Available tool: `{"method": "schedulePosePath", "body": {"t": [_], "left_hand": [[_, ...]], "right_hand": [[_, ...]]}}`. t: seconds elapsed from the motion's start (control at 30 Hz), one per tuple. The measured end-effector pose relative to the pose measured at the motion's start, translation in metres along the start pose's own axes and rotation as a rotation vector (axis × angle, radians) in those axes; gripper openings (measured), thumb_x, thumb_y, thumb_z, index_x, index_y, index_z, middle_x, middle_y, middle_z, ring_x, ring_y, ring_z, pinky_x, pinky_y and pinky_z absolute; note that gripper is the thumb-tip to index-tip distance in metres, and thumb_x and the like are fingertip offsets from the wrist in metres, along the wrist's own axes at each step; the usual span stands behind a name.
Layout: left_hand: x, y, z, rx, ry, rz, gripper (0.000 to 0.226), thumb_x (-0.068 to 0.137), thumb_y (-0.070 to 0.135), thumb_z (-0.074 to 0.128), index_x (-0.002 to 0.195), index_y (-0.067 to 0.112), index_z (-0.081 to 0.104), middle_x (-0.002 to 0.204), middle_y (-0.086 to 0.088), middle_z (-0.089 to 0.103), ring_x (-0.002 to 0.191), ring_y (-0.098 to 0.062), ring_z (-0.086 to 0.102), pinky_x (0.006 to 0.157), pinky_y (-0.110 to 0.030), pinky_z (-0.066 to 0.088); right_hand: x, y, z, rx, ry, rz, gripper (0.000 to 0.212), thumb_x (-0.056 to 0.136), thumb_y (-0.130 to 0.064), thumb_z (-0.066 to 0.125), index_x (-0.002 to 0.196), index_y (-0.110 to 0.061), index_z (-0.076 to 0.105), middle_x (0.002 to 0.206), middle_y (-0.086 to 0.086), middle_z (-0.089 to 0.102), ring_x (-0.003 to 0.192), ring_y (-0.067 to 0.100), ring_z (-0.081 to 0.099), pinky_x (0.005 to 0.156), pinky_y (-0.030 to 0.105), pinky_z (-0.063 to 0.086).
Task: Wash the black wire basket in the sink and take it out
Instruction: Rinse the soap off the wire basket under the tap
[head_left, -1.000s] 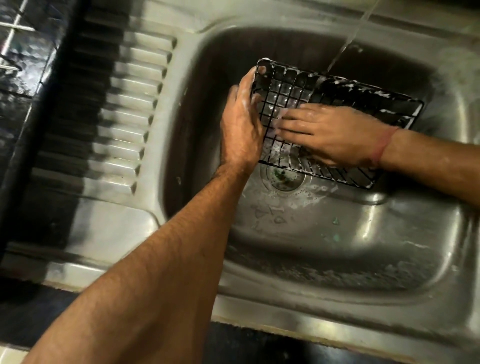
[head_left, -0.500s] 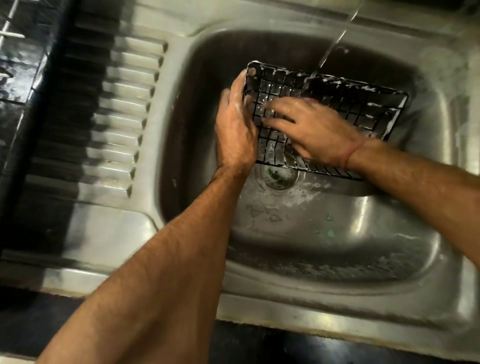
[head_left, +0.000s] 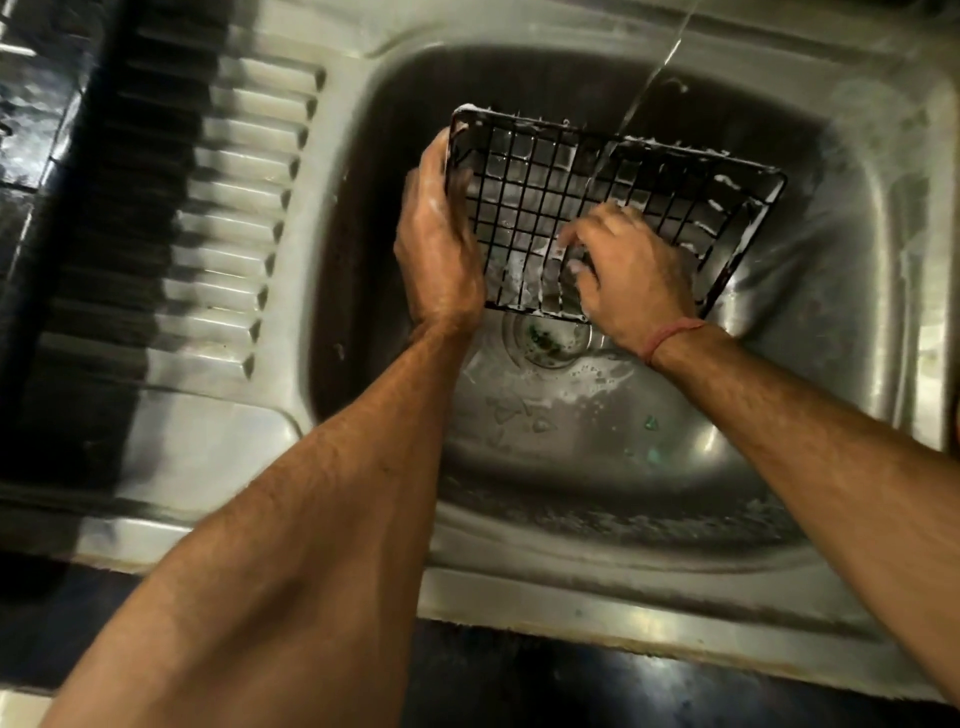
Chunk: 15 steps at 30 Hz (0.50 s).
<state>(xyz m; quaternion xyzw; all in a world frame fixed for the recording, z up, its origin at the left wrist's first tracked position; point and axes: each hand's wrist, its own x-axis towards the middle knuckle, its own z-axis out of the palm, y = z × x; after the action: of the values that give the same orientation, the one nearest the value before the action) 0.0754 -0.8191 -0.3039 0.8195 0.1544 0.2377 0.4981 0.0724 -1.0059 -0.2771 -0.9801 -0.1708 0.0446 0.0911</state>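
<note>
The black wire basket (head_left: 545, 176) is held tilted over the steel sink (head_left: 649, 467), with foam along its rim and near wires. A thin stream of water (head_left: 631, 111) falls onto its mesh. My left hand (head_left: 439, 244) grips the basket's left edge, fingers curled round the rim. My right hand (head_left: 628, 270) lies on the near right part of the mesh, its bent fingertips rubbing the soapy wires; what is under its palm is hidden.
The drain (head_left: 550, 340) sits just below the basket's near edge, with suds and small green specks on the sink floor. A ribbed steel draining board (head_left: 228, 218) lies to the left, beside dark tiles. A dark counter edge (head_left: 571, 686) runs along the front.
My right hand has slid from the middle of the mesh toward its near right corner, and its fingers have bent. My left hand still holds the left edge. More of the mesh shows.
</note>
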Motion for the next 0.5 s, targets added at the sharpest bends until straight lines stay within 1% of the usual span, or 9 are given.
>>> {"method": "schedulePosePath", "body": {"t": [0.07, 0.13, 0.2, 0.3, 0.33, 0.37, 0.43, 0.47, 0.5], "left_hand": [[-0.001, -0.003, 0.001, 0.006, -0.011, -0.018, 0.044, 0.104, 0.01, 0.054, 0.146, 0.017, 0.063, 0.134, 0.006, 0.073, 0.122, -0.009, 0.069, 0.108, -0.04, 0.054], [0.0, -0.005, 0.002, 0.006, -0.055, -0.037, 0.036, 0.109, 0.021, 0.053, 0.143, 0.021, 0.064, 0.126, 0.007, 0.076, 0.114, -0.012, 0.072, 0.102, -0.04, 0.057], [0.0, -0.002, 0.0, -0.016, -0.068, -0.038, 0.032, 0.112, 0.026, 0.05, 0.138, 0.02, 0.067, 0.12, 0.006, 0.076, 0.109, -0.014, 0.073, 0.099, -0.039, 0.057], [0.002, 0.0, -0.003, -0.012, -0.034, -0.026, 0.03, 0.112, 0.019, 0.049, 0.134, 0.016, 0.069, 0.12, 0.006, 0.076, 0.11, -0.011, 0.072, 0.102, -0.035, 0.055], [0.002, -0.001, -0.003, -0.006, -0.027, -0.019, 0.03, 0.112, 0.018, 0.049, 0.133, 0.015, 0.069, 0.119, 0.006, 0.076, 0.11, -0.011, 0.072, 0.101, -0.033, 0.055], [0.003, -0.003, -0.003, 0.002, -0.021, -0.011, 0.03, 0.111, 0.017, 0.049, 0.133, 0.014, 0.069, 0.119, 0.005, 0.077, 0.11, -0.012, 0.072, 0.1, -0.03, 0.055], [0.004, -0.005, -0.003, 0.008, -0.017, 0.002, 0.03, 0.111, 0.017, 0.049, 0.133, 0.013, 0.069, 0.119, 0.004, 0.077, 0.109, -0.012, 0.072, 0.099, -0.025, 0.054], [0.005, -0.006, -0.003, 0.007, -0.02, 0.011, 0.03, 0.111, 0.016, 0.05, 0.133, 0.012, 0.069, 0.119, 0.003, 0.077, 0.109, -0.012, 0.072, 0.099, -0.023, 0.053], [0.005, -0.007, -0.003, 0.006, -0.023, 0.026, 0.03, 0.11, 0.015, 0.05, 0.133, 0.012, 0.069, 0.12, 0.003, 0.077, 0.11, -0.012, 0.072, 0.099, -0.02, 0.052]], "right_hand": [[-0.008, -0.003, 0.002, -0.006, 0.026, 0.017, 0.032, 0.105, -0.024, 0.056, 0.137, -0.019, 0.06, 0.141, 0.005, 0.06, 0.13, 0.025, 0.055, 0.109, 0.04, 0.047], [-0.012, -0.008, 0.006, 0.033, 0.031, 0.057, 0.035, 0.105, -0.019, 0.054, 0.139, -0.02, 0.06, 0.14, 0.003, 0.063, 0.13, 0.025, 0.056, 0.111, 0.041, 0.044], [-0.008, -0.014, 0.013, 0.068, 0.028, 0.124, 0.03, 0.103, -0.022, 0.055, 0.133, -0.021, 0.062, 0.134, 0.001, 0.067, 0.128, 0.025, 0.058, 0.113, 0.042, 0.038], [0.003, -0.023, 0.02, 0.07, 0.04, 0.167, 0.022, 0.102, -0.032, 0.055, 0.119, -0.022, 0.064, 0.12, 0.0, 0.071, 0.115, 0.026, 0.063, 0.11, 0.044, 0.035], [0.003, -0.022, 0.021, 0.037, 0.018, 0.148, 0.026, 0.103, -0.036, 0.051, 0.119, -0.02, 0.064, 0.121, 0.002, 0.07, 0.116, 0.026, 0.062, 0.11, 0.046, 0.034], [0.003, -0.021, 0.022, -0.006, -0.031, 0.117, 0.033, 0.106, -0.04, 0.046, 0.124, -0.019, 0.063, 0.127, 0.005, 0.067, 0.122, 0.027, 0.06, 0.112, 0.048, 0.032], [-0.001, -0.016, 0.02, -0.091, -0.164, 0.054, 0.048, 0.11, -0.045, 0.033, 0.139, -0.016, 0.058, 0.148, 0.013, 0.054, 0.138, 0.032, 0.049, 0.117, 0.052, 0.026], [-0.004, -0.015, 0.017, -0.121, -0.22, 0.03, 0.053, 0.11, -0.048, 0.03, 0.144, -0.015, 0.055, 0.154, 0.015, 0.049, 0.142, 0.034, 0.045, 0.119, 0.053, 0.025], [-0.005, -0.013, 0.013, -0.132, -0.245, 0.006, 0.054, 0.11, -0.05, 0.03, 0.145, -0.016, 0.056, 0.152, 0.015, 0.05, 0.14, 0.034, 0.047, 0.118, 0.053, 0.029]]}}
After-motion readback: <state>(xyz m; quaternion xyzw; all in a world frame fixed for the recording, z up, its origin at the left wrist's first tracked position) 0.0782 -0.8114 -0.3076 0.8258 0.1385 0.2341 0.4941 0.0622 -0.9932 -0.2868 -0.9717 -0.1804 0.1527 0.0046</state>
